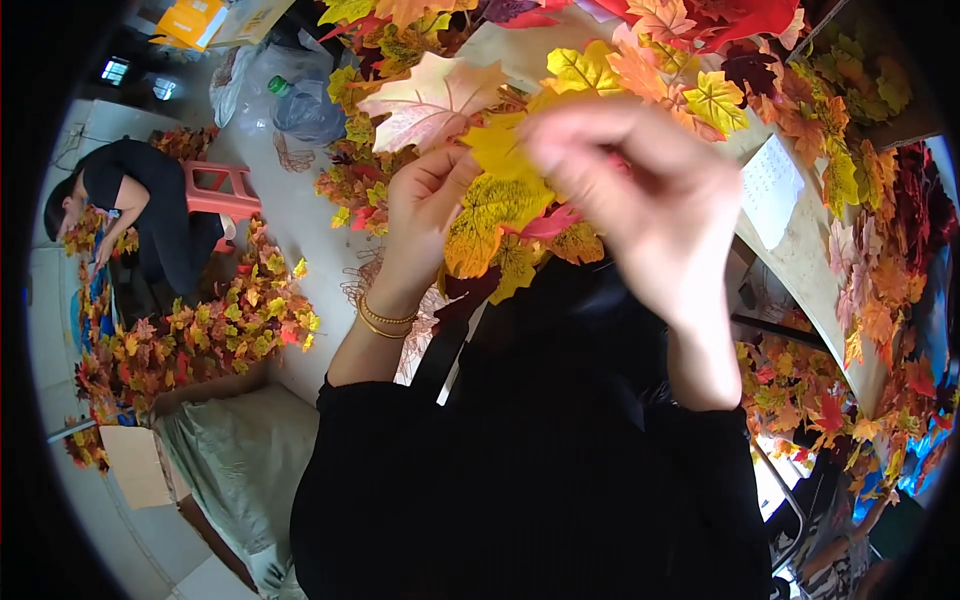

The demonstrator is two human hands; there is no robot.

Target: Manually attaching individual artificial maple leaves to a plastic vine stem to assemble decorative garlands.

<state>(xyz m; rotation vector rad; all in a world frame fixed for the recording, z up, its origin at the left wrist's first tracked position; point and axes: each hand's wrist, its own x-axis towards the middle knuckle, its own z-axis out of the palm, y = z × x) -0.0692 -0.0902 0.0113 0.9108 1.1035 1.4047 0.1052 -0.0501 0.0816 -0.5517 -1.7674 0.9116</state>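
Note:
My left hand [425, 195], with gold bangles at the wrist, pinches the edge of a yellow artificial maple leaf [500, 148] between thumb and fingers. Below it hangs a green-veined yellow leaf [490, 215], and a pink leaf [550, 224] and a dark red leaf [468, 290] show in the same cluster. My right hand [650, 190] is curled at the right side of the yellow leaf. Motion blurs its fingertips, so whether they grip anything is unclear. Just beyond my left hand lies a pale pink leaf [435, 100].
A table [800, 290] strewn with artificial leaves and a handwritten paper [770, 190] extends ahead and right. At left, a person [150, 200] bends over leaf garlands [210, 330] near a red stool [222, 190]. A large bottle [305, 108] stands farther off; a cardboard box [140, 465] is near left.

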